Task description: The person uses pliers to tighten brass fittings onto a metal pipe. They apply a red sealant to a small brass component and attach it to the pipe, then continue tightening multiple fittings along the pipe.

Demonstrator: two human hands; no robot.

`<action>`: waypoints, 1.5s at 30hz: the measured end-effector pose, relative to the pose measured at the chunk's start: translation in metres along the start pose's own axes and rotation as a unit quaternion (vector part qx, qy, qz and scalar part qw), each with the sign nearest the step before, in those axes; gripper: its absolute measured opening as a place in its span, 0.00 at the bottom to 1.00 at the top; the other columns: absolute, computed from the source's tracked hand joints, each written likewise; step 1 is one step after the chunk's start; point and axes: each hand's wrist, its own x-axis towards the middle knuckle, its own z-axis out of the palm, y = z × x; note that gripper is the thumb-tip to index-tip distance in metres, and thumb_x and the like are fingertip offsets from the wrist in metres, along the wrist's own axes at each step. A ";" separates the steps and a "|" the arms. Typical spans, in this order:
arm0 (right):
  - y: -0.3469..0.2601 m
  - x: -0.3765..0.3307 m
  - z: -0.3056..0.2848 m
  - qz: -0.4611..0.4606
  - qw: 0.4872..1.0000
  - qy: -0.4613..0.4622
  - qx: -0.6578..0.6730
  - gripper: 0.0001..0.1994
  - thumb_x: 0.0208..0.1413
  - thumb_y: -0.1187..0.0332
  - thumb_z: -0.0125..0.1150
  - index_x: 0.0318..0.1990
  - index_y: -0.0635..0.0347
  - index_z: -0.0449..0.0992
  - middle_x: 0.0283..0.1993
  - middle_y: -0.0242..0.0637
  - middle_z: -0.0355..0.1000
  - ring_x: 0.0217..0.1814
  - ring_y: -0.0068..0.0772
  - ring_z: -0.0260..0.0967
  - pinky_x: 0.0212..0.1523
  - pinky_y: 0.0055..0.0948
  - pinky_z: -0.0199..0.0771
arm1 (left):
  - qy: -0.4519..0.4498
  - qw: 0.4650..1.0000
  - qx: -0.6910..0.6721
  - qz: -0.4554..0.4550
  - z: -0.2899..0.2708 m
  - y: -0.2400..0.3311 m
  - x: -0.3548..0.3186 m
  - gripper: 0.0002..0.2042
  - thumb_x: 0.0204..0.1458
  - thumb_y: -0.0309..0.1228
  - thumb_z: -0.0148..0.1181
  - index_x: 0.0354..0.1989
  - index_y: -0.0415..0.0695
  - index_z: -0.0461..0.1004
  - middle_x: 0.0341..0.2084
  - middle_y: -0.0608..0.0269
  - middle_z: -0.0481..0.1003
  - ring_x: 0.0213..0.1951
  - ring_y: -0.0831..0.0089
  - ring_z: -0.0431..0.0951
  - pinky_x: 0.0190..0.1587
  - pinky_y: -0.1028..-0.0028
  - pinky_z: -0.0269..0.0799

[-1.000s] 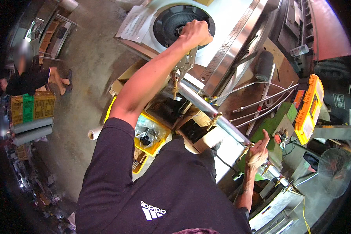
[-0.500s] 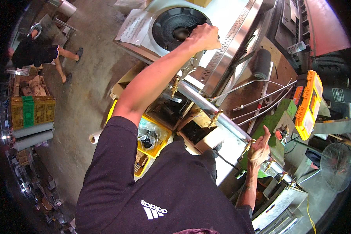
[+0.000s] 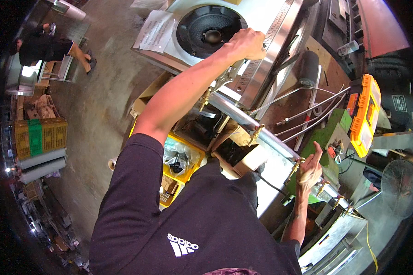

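Note:
A silver pipe (image 3: 276,144) with several brass valves (image 3: 257,133) runs diagonally down to the right. At its upper end, silver locking pliers (image 3: 233,73) sit clamped near the first valve. My left hand (image 3: 248,43) is closed round the pliers' upper end, its fingers partly hidden behind the back of the hand. Lower on the pipe, my right hand (image 3: 309,172) rests beside a brass valve, index finger stretched out and nothing visible held. Just beyond my left hand lies a round black dished part (image 3: 211,31) with a domed centre, on a pale metal top.
Yellow crates (image 3: 197,158) and an open cardboard box (image 3: 243,160) stand below the pipe. To the right are metal hoses (image 3: 307,117), a green block (image 3: 328,137), an orange toolbox (image 3: 365,117) and a fan (image 3: 400,188). Another person (image 3: 46,48) is at far left.
The view has shifted slightly. Both my hands keep their places on the pliers and the pipe. The other person's legs have come together as they move.

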 end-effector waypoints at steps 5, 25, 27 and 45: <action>0.002 0.000 0.002 -0.017 1.000 0.018 0.011 0.25 0.64 0.73 0.47 0.67 0.38 0.65 0.18 0.49 0.71 0.16 0.53 0.70 0.19 0.51 0.65 | -0.018 1.000 0.006 0.006 0.004 0.001 0.005 0.19 0.45 0.33 0.61 0.43 0.32 0.82 0.38 0.32 0.81 0.44 0.40 0.84 0.51 0.53 0.81; -0.005 0.000 -0.002 -0.025 0.999 0.027 0.003 0.24 0.64 0.73 0.48 0.66 0.39 0.66 0.18 0.48 0.70 0.17 0.49 0.70 0.20 0.49 0.68 | -0.008 0.996 0.014 0.087 0.014 0.014 0.002 0.17 0.44 0.31 0.58 0.40 0.32 0.80 0.33 0.32 0.80 0.40 0.39 0.83 0.48 0.52 0.80; -0.004 0.000 -0.001 -0.022 0.999 0.028 0.002 0.23 0.64 0.73 0.48 0.66 0.39 0.66 0.18 0.48 0.70 0.17 0.48 0.70 0.20 0.49 0.68 | -0.005 0.996 0.015 0.092 0.013 0.015 0.002 0.17 0.44 0.31 0.57 0.40 0.32 0.80 0.33 0.32 0.80 0.40 0.39 0.84 0.48 0.52 0.81; -0.004 0.001 -0.001 -0.022 0.999 0.023 0.001 0.23 0.64 0.74 0.49 0.66 0.41 0.66 0.18 0.47 0.70 0.16 0.47 0.69 0.19 0.47 0.67 | -0.020 0.996 0.007 0.086 0.013 0.018 0.001 0.18 0.44 0.34 0.63 0.40 0.33 0.82 0.35 0.32 0.81 0.41 0.40 0.84 0.47 0.53 0.82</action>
